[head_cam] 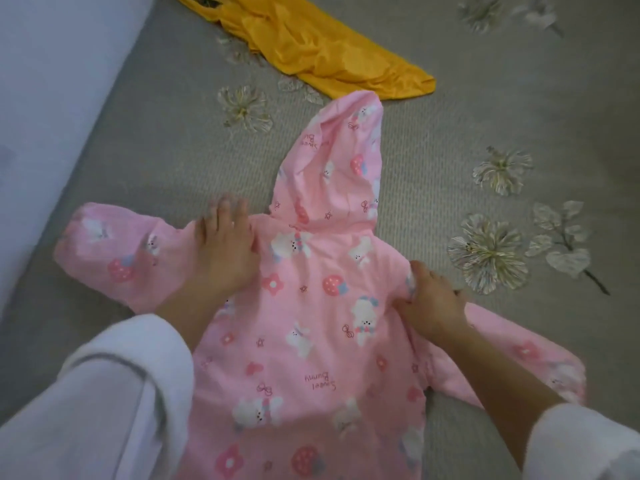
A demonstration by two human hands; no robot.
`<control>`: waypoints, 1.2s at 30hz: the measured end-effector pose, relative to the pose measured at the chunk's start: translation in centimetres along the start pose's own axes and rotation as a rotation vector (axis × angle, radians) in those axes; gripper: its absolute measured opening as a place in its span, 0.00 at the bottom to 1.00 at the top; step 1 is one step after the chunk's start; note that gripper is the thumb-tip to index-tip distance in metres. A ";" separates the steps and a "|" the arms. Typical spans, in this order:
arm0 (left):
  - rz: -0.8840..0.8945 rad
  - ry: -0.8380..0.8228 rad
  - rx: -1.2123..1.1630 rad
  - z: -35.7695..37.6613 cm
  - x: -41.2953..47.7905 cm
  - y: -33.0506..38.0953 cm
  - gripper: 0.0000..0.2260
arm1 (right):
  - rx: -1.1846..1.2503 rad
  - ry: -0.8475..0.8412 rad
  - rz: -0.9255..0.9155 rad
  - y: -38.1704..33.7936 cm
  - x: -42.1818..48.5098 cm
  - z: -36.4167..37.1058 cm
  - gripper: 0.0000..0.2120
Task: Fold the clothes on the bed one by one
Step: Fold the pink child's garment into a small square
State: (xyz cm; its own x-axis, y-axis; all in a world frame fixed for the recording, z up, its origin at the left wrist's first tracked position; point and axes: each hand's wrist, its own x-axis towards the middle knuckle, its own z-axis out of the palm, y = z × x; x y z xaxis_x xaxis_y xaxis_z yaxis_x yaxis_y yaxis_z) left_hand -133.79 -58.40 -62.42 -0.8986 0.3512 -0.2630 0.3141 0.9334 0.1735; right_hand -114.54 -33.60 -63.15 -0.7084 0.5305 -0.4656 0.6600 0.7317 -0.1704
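White sleeves (86, 393) of the person fill the bottom corners, forearms reaching out over a pink hooded jacket (311, 341). It lies spread flat on the grey flower-embroidered bed cover (485, 109), no front opening showing, w/ its hood (339, 161) pointing away. Left hand (225, 244) rests flat, fingers straight, on the shoulder beside the hood, prob. to pin the cloth so it won't slide. Right hand (433, 299) has its fingers curled into the fabric at the opposite shoulder seam, pinching a bunch of it, likely to bring that side & its sleeve (526, 362) inward for a first fold. The other jacket sleeve (114, 251) sticks out sideways, cuff gathered. Fabric looks thin & lightly creased, printed w/ white bunnies, strawberries, flowers & "Sweet Bunny" text. The hem runs out of frame at the bottom. Beyond the hood a crumpled yellow garment (329, 53) lies unfolded, just touching or nearly touching the hood tip. Pale blurred mass (52, 81) at the left edge: pillow or wall, can't tell.
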 end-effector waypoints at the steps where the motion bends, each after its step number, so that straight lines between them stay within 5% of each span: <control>1: -0.030 -0.112 0.098 -0.3 1.0 -1.6 0.31 | 0.003 0.003 -0.015 0.1 -0.2 0.0 0.18; 3: -0.077 -0.296 0.120 -1.0 1.6 -3.1 0.28 | 0.005 0.033 -0.068 0.5 -0.7 -0.6 0.06; 6: -0.120 -0.325 -0.111 -3.5 1.0 -1.6 0.23 | 0.062 0.060 -0.107 1.8 -1.3 -3.8 0.11; 13: 0.010 -0.117 -0.500 -17.4 0.9 6.5 0.09 | 0.337 0.403 0.043 4.7 -2.4 -18.8 0.18; 18: 0.247 0.181 -0.589 -26.2 -0.5 13.8 0.13 | 0.371 0.779 -0.064 6.5 -4.6 -29.1 0.11; 24: 0.382 0.461 -0.402 -29.4 -4.6 19.7 0.12 | 0.231 0.997 -0.142 12.1 -7.0 -35.2 0.11; 30: 0.349 0.419 -0.241 -20.5 -9.4 22.6 0.24 | 0.041 0.883 -0.316 21.1 -8.2 -32.0 0.15; 33: 0.393 0.293 -0.157 -13.4 -13.2 22.8 0.18 | -0.130 0.618 -0.367 26.2 -8.3 -27.3 0.15; 36: 0.393 0.063 0.000 -6.1 -17.1 23.1 0.10 | -0.306 0.174 -0.304 30.0 -8.2 -21.6 0.06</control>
State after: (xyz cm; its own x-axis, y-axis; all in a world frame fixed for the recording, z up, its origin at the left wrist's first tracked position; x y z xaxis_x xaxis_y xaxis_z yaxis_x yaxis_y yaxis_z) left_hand -113.02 -43.25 -48.14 -0.7267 0.6768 -0.1179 0.6381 0.7286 0.2490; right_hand -94.36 -6.80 -45.73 -0.9069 0.3173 -0.2772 0.3303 0.9439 0.0000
